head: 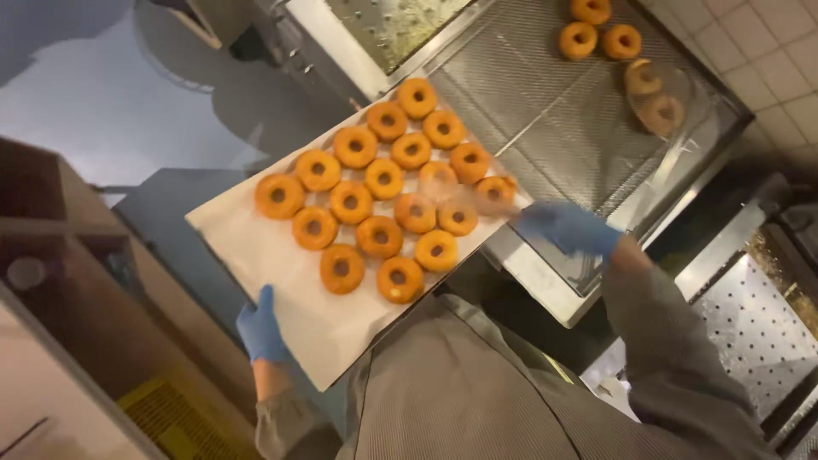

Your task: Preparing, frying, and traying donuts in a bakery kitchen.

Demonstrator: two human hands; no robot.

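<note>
Fryer mesh [545, 111] behind; left hand [260, 328] grips doughnut tray [273, 255] edge.

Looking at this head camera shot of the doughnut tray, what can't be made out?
- Right hand in blue glove: motion blur hides whether it holds anything.
- Golden ring doughnut at the tray's right edge: smeared by the same blur.
- Left hand in blue glove: its fingers go under the white paper-lined tray.
- Two doughnuts in a wire skimmer on the steel mesh rack: blurred and dim.

Dim warm light, motion-blurred, tilted.
</note>
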